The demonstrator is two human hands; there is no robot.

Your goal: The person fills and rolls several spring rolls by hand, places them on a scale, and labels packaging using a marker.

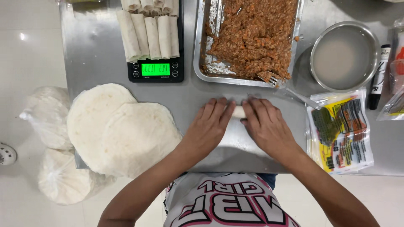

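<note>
A person's left hand and right hand press flat, fingers extended, on a pale roll at table centre. Round wrappers lie at nine o'clock, a filling tray at twelve, finished rolls on a scale at eleven.

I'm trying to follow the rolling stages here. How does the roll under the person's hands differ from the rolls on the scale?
The roll under the hands lies crosswise on the steel table; the finished rolls lie lengthwise on the black scale. It is single and mostly covered by the left hand and right hand; the finished ones sit bare, side by side in rows. Both are pale white wrappers rolled into tubes.
</note>
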